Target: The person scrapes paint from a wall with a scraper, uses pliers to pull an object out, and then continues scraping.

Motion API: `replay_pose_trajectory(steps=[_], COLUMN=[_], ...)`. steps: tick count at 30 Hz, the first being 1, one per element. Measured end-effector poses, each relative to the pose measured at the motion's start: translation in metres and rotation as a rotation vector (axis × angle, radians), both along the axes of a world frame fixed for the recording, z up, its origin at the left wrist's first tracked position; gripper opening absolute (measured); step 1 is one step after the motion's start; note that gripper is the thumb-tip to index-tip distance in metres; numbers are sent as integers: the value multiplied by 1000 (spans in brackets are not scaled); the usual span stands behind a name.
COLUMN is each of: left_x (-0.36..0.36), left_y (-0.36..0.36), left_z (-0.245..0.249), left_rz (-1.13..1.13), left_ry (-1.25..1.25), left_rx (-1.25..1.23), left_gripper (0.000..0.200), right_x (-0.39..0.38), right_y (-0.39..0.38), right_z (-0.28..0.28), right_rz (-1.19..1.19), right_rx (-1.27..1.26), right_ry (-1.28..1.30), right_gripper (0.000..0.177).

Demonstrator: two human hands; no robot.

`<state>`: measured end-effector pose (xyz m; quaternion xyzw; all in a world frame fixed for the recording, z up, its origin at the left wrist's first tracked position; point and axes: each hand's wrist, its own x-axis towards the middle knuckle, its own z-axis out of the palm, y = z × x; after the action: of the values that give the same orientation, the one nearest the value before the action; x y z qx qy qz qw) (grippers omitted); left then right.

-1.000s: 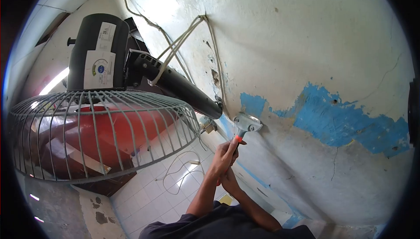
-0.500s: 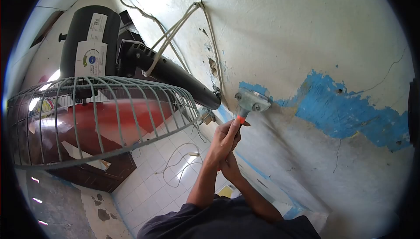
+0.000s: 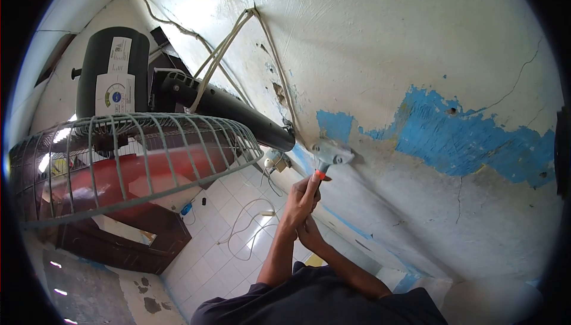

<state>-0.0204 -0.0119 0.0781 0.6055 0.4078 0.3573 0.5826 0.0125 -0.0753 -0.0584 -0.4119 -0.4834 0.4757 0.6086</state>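
A wall scraper (image 3: 337,156) with a wide metal head and an orange-red band at its neck lies against the painted wall (image 3: 380,33). My left hand (image 3: 301,202) is closed round its handle just below that band. Lower down, my right hand (image 3: 308,233) wraps the handle's end, its fingers partly hidden. The head, slightly blurred, sits just under a small blue patch (image 3: 334,126) where the white paint is off. A larger blue patch (image 3: 443,137) stretches to the right, above bare grey wall (image 3: 410,206).
Close on my left stands a black fan with a wire guard (image 3: 140,170) and red blades. Cords (image 3: 223,57) hang from the wall above its black pole (image 3: 247,117). A cable (image 3: 238,227) lies on the tiled floor (image 3: 205,253) near a dark wooden cabinet (image 3: 131,250).
The scraper has moved down the wall in both hands, and the small blue patch above its head now shows larger. The view has shifted slightly.
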Motion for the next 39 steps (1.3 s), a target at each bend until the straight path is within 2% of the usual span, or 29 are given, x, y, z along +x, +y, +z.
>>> replay_pose_trajectory(steps=[3,6,7,10,11,14,17,19,23,26,27,30,33,36,39], left_x=[7,6,4,3,4,5,1,0,10,9,7,1,7,14,10], left_y=[6,2,3,0,4,6,4,0,6,7,6,-2,2,5,6], left_z=[26,22,6,-3,1,24,5,1,48,47,30,-2,9,45,28], left_rz=[-7,-18,-18,-2,-8,-23,-7,-14,-16,-12,1,5,10,-1,9], left_ry=[-73,-20,2,-31,-43,-59,-12,-11,-54,-30,7,21,-82,-90,-43], left_rx=[49,56,27,-46,-12,3,-8,-40,106,137,130,-46,1,57,78], left_gripper=[53,53,54,54,55,55,55,55,54,53,53,54,54,54,53], right_x=[18,18,14,8,14,14,5,9,27,20,15,7,14,26,20], right_y=[11,6,2,-2,2,12,5,3,14,18,17,1,6,21,17], right_z=[31,27,19,11,11,25,2,18,53,47,25,12,16,41,36], right_rz=[128,137,149,95,186,120,108,85,134,73,99,42,106,92,81], right_rx=[-108,-94,-148,-59,-140,-7,-16,-22,-141,77,44,12,-41,47,43], right_ry=[-1,-21,35,22,34,1,33,19,-44,-15,-2,-31,-27,-103,-92], right_gripper=[29,27,26,26,38,39,36,31,30,31,32,36,38,38,37])
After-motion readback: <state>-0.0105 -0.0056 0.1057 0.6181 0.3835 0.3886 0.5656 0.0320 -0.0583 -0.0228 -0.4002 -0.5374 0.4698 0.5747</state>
